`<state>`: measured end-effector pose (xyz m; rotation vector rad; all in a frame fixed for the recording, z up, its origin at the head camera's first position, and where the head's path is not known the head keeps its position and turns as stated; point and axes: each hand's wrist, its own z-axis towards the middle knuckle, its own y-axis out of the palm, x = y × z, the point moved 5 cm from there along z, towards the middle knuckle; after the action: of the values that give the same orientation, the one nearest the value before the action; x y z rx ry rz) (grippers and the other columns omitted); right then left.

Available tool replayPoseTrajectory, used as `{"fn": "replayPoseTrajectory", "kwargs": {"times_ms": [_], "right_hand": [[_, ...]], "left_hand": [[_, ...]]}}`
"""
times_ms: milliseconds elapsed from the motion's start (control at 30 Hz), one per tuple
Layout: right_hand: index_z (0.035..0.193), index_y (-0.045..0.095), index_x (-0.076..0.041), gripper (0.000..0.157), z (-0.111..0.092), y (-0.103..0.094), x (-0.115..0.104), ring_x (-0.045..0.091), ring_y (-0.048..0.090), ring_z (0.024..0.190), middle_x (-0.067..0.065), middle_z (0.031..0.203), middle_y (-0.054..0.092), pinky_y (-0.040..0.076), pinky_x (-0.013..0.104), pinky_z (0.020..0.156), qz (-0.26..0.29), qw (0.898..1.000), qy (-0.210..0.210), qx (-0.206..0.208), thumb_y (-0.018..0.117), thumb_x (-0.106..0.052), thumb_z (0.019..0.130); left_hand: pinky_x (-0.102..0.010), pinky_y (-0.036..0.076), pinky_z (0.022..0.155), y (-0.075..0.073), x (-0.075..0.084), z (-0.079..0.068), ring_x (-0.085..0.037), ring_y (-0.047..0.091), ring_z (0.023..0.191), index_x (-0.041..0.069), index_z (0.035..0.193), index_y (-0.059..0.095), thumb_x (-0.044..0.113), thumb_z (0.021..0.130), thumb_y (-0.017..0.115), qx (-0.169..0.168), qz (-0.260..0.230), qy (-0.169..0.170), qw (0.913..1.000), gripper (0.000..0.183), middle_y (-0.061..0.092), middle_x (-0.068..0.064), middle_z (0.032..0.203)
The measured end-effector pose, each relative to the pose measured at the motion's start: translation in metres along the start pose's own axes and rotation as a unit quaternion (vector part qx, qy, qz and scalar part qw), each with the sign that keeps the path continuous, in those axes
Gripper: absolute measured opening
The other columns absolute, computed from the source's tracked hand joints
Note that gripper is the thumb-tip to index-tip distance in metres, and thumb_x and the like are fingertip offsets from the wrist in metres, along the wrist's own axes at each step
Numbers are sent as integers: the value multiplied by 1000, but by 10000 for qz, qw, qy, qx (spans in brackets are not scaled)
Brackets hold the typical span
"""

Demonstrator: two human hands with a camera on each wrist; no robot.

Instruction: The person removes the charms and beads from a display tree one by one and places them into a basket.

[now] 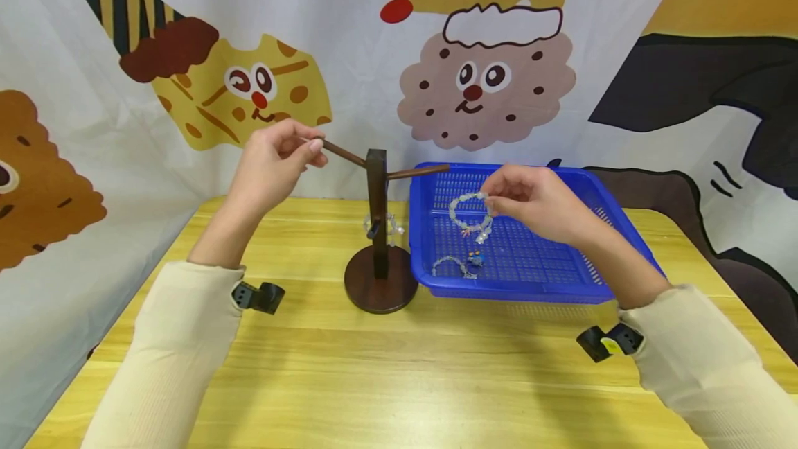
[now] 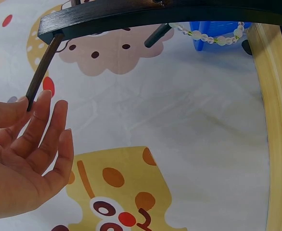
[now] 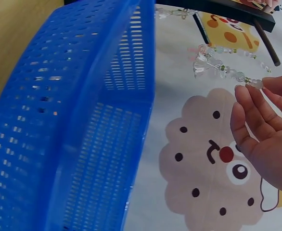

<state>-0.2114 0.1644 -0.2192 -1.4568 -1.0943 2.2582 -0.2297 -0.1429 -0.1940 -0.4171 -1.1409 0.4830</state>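
Note:
A dark wooden stand with a round base rises from the table, slim pegs jutting from its post. My left hand pinches the tip of its upper left peg between thumb and fingers. Over the blue basket, my right hand pinches a clear beaded bracelet by its edge; pale charms dangle from the loop. The bracelet hangs just below the upper right peg. Another beaded bracelet hangs on a lower peg of the stand, partly hidden by the post in the head view.
The blue plastic basket stands right of the stand on the wooden table. Inside it lie one more beaded bracelet and a small blue and yellow piece. A cartoon-printed cloth hangs behind.

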Motion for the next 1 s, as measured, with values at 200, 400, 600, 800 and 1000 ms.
{"fn": "replayPoseTrajectory", "kwargs": {"times_ms": [200, 400, 600, 800, 1000], "right_hand": [[93, 64, -2, 7, -6, 8, 13, 15, 61, 74, 9, 83, 63, 50, 26, 66, 118, 9999, -3, -67, 58, 1, 89], [92, 63, -1, 9, -13, 20, 26, 16, 61, 73, 7, 82, 62, 51, 28, 65, 294, 9994, 1, -176, 57, 4, 88], [93, 64, -1, 9, -21, 31, 36, 15, 61, 72, 6, 82, 62, 51, 28, 65, 445, 9986, 102, -278, 58, 3, 88], [93, 65, -2, 9, -22, 35, 39, 14, 60, 70, 5, 81, 62, 50, 28, 63, 411, 9986, 55, -328, 60, 2, 88], [94, 65, -2, 9, -19, 31, 35, 14, 61, 70, 5, 82, 62, 51, 27, 62, 360, 9989, 2, -292, 61, 2, 87]], "left_hand": [[-24, 46, 71, 0, 0, 0, -19, 63, 83, 2, 109, 63, 15, 96, 52, -32, 7, -11, 10000, 21, 68, -13, 89], [-23, 46, 70, -1, -2, 0, -12, 63, 78, 3, 107, 64, 14, 96, 53, 39, -14, -32, 10000, 20, 68, -11, 87], [-24, 46, 70, 0, -3, 0, -14, 63, 80, 3, 108, 63, 14, 96, 53, 29, -16, -53, 10000, 20, 68, -12, 88], [-24, 46, 70, 0, -2, 0, -13, 63, 80, 3, 108, 63, 15, 96, 52, 4, -54, -53, 10000, 20, 68, -13, 88], [-24, 46, 71, 0, -1, 0, -13, 62, 80, 3, 109, 63, 16, 96, 52, -29, -53, -24, 10000, 21, 68, -14, 89]]}}
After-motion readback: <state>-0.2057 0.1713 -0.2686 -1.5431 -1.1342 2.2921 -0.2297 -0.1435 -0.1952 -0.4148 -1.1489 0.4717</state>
